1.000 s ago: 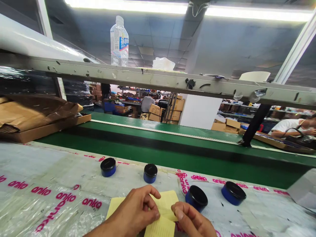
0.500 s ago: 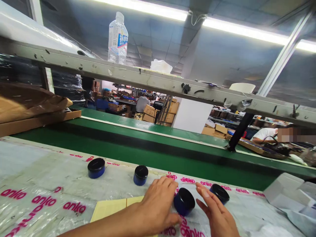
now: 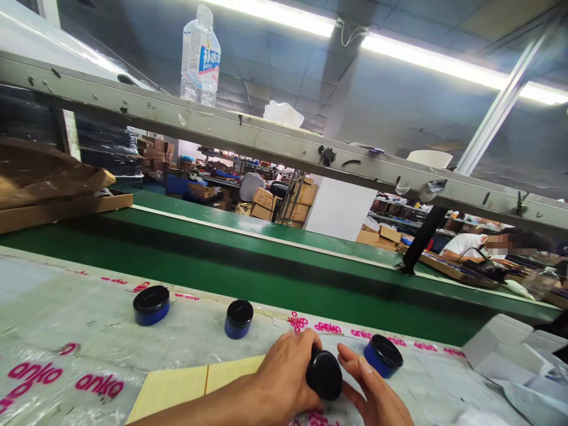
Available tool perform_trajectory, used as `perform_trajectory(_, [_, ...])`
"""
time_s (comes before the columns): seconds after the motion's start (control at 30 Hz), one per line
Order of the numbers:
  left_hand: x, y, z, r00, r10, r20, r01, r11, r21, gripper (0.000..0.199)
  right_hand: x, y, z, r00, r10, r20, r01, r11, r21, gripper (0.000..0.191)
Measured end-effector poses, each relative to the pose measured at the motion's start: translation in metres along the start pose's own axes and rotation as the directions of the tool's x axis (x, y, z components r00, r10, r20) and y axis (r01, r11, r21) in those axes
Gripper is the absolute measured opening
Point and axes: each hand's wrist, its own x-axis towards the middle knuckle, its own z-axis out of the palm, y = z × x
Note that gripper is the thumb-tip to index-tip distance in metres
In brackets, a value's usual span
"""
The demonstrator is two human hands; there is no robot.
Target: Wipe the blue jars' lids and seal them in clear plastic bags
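My left hand point(image 3: 290, 370) is closed around the side of a small round container with a black lid point(image 3: 326, 376), which leans toward me so its top shows; its lower part is mostly hidden. Just right of it, my right hand point(image 3: 375, 384) has its fingers apart, close to the lid and holding nothing. Behind the right fingers stands a blue container with a black lid point(image 3: 384, 356). Two similar ones, a middle container point(image 3: 239, 319) and a left container point(image 3: 151, 306), stand upright along the table. Yellow sheets point(image 3: 177, 387) lie partly under my left forearm.
The plastic-covered table point(image 3: 57, 331) meets a green conveyor belt point(image 3: 213, 260). A rail shelf point(image 3: 266, 137) crosses above, carrying a plastic bottle point(image 3: 200, 59). An open white box point(image 3: 501, 352) sits at right, a cardboard tray point(image 3: 66, 210) at left. Another person point(image 3: 464, 245) is at far right.
My left hand has closed on the container and tipped it toward me. My right hand stays beside it, fingers apart. The view has shifted slightly.
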Motion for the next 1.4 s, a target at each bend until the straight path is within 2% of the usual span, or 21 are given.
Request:
perform_trajectory(0.17, [-0.002,0.003,-0.002,0.999,-0.049,0.002,0.049,0.998,0.03,0.066,-0.004,0.014,0.003,0.996,0.068,0.049,-0.069,0.997,0.023,0.059])
perform_trajectory(0.27, [-0.003,0.004,-0.004,0.998,-0.057,-0.001,0.057,0.998,0.026,0.064,-0.003,0.017,0.007,0.996,0.085,0.041,-0.088,0.993,0.081,0.058])
perform_trajectory(0.43, [-0.003,0.006,-0.007,0.999,-0.05,-0.015,0.05,0.998,0.032,0.062,-0.003,0.018,0.011,0.997,0.033,0.064,-0.038,0.996,0.08,0.06])
perform_trajectory(0.6, [-0.004,0.013,-0.01,0.998,-0.065,0.023,0.064,0.997,0.03,0.06,-0.005,0.019,0.012,0.995,-0.002,0.095,0.0,1.0,0.021,0.059])
perform_trajectory(0.77, [0.0,0.007,-0.004,1.0,-0.028,-0.001,0.028,0.999,0.021,0.061,-0.007,0.021,0.012,0.995,-0.049,0.084,0.054,0.996,-0.065,0.061])
perform_trajectory(1.1, [-0.002,0.012,-0.008,1.0,-0.011,0.023,0.01,1.0,0.01,0.06,-0.01,0.02,0.014,0.994,-0.07,0.083,0.076,0.995,-0.069,0.062])
perform_trajectory(1.4, [-0.002,0.013,-0.008,1.0,-0.013,0.023,0.013,1.0,0.003,0.059,-0.01,0.017,0.013,0.99,-0.071,0.126,0.084,0.991,-0.101,0.059])
